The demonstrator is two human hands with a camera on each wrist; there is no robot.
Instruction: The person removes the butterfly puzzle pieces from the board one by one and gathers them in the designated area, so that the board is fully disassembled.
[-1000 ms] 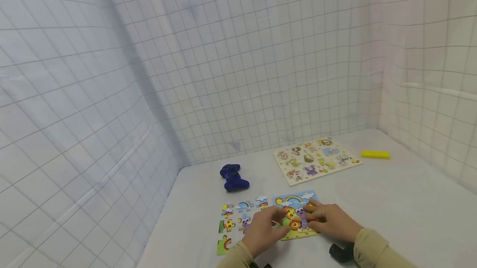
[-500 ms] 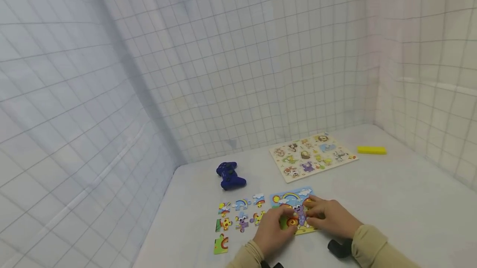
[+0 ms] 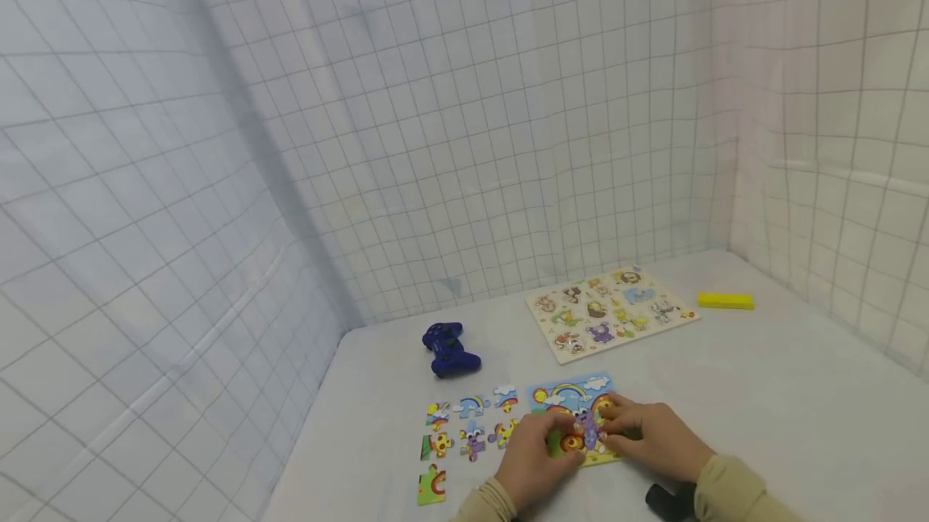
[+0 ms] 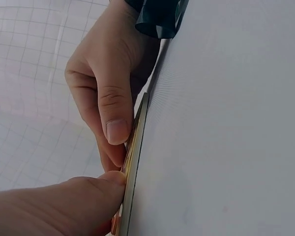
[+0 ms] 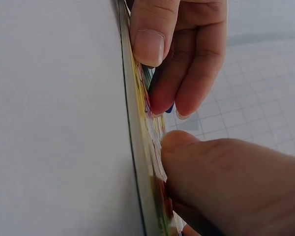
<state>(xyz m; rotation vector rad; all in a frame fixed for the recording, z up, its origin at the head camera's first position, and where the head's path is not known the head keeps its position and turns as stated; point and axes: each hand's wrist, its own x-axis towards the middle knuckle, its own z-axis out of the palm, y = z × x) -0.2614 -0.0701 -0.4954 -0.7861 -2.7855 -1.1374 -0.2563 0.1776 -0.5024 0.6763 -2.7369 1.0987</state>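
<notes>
A small butterfly jigsaw puzzle point(image 3: 573, 389), assembled on its board, lies flat on the white table. My left hand point(image 3: 533, 457) reaches over its left half, thumb at the near edge and fingers over the printed surface. On the right half, the fingertips of my right hand point(image 3: 656, 437) touch the picture near one wing. In the left wrist view the left thumb point(image 4: 101, 191) rests against the board's face, with the right hand point(image 4: 105, 73) beyond. The right wrist view shows the right thumb point(image 5: 182, 147) against the pieces. No loose piece shows between the fingers.
Loose jigsaw pieces point(image 3: 472, 440) lie in rows left of the board, some possibly hidden by the left hand. A blue game controller point(image 3: 450, 348) sits behind them. Farther back are an animal peg puzzle point(image 3: 613, 312) and a yellow block point(image 3: 726, 301). Grid-patterned white sheets enclose the table.
My left hand has shifted right, farther over the puzzle, uncovering a middle-row piece beside it. My right hand stays at the puzzle's right side. The view has shifted slightly.
</notes>
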